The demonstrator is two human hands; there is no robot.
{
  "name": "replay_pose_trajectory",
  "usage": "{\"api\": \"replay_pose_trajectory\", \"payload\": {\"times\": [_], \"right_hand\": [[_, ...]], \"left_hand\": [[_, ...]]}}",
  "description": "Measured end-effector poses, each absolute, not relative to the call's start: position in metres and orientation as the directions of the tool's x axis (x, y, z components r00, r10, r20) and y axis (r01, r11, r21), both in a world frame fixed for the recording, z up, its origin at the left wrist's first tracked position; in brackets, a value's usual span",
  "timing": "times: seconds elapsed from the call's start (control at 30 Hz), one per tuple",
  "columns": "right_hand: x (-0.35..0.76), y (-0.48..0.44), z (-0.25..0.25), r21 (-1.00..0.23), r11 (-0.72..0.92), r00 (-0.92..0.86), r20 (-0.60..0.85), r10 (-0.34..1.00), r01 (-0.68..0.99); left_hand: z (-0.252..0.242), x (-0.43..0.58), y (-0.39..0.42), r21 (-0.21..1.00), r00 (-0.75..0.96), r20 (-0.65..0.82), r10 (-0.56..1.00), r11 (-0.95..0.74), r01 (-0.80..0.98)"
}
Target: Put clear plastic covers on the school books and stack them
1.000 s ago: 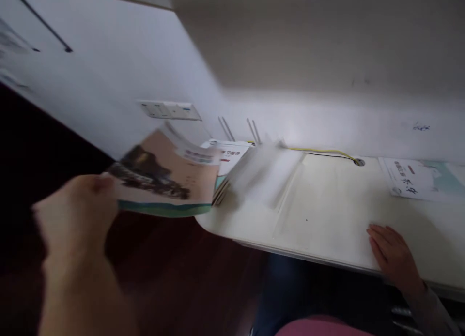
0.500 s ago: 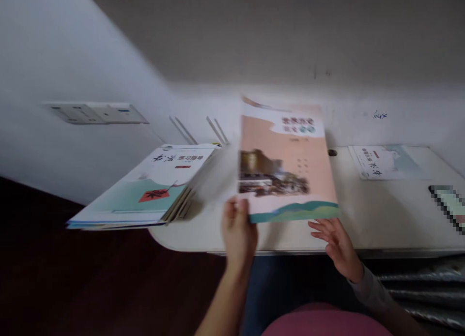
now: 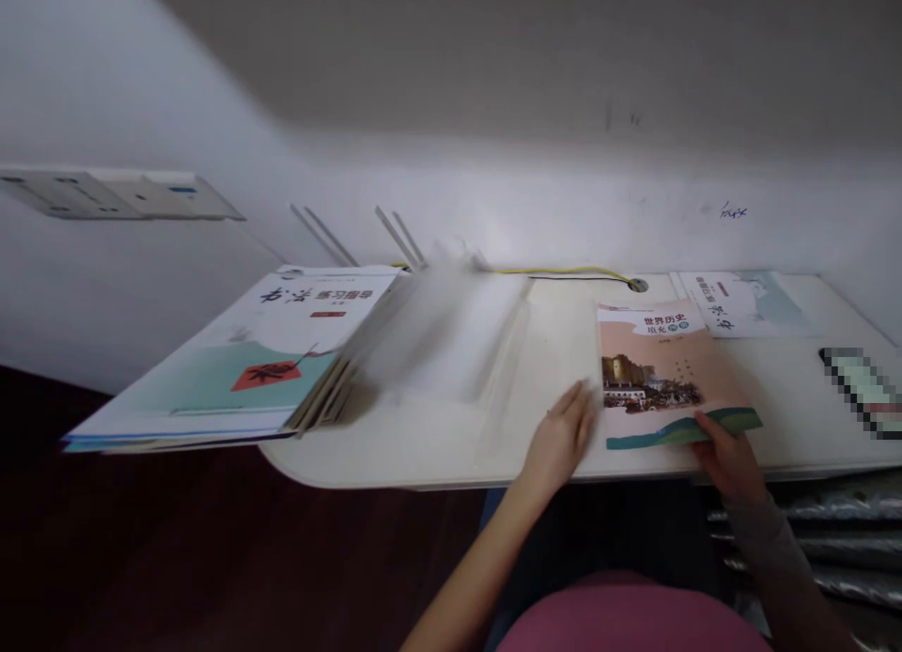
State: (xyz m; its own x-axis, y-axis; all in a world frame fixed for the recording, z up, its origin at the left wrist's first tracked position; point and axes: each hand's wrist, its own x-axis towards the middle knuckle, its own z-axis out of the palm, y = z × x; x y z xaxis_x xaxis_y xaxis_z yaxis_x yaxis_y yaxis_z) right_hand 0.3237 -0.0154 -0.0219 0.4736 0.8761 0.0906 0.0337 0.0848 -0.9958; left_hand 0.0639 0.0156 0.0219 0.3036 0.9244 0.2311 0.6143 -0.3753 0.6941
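Note:
A peach-coloured book [image 3: 666, 375] with a building picture and a green band lies flat on the white desk [image 3: 437, 445]. My right hand [image 3: 725, 455] grips its near edge, thumb on the cover. My left hand [image 3: 564, 436] rests with fingers stretched out on the desk, its fingertips touching the book's left edge. A stack of books [image 3: 246, 361] topped by a white and teal cover with a red mark overhangs the desk's left end.
A thin white and teal booklet [image 3: 739, 300] lies at the back right, near a cable hole with a yellow cable [image 3: 578, 271]. A blurred-out flat object [image 3: 863, 389] sits at the far right. A wall socket strip [image 3: 119, 194] is at the left.
The peach book has come from my left hand out at the left, across in the air, and down flat onto the desk at the right. My left hand has let go; my right hand holds its edge.

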Motion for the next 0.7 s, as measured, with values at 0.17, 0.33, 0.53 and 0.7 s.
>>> {"api": "replay_pose_trajectory", "payload": {"times": [0.17,0.33,0.53,0.7], "right_hand": [[0.344,-0.020,-0.027,-0.975,-0.004,0.424,0.093,0.901,0.222],[0.340,-0.023,-0.021,-0.946,-0.007,0.439,0.144,0.887,0.325],[0.323,-0.025,-0.004,-0.924,0.036,0.464,0.225,0.857,0.381],[0.300,-0.021,0.020,-0.907,0.035,0.492,0.260,0.831,0.420]], "left_hand": [[0.008,0.021,0.022,0.209,0.305,0.247,0.920,-0.357,0.910],[-0.003,0.001,0.019,0.133,0.268,0.261,0.927,-0.309,0.942],[-0.003,-0.015,0.021,0.130,0.142,0.347,0.927,-0.198,0.972],[-0.007,-0.030,0.026,0.224,0.092,0.369,0.925,-0.185,0.957]]}}
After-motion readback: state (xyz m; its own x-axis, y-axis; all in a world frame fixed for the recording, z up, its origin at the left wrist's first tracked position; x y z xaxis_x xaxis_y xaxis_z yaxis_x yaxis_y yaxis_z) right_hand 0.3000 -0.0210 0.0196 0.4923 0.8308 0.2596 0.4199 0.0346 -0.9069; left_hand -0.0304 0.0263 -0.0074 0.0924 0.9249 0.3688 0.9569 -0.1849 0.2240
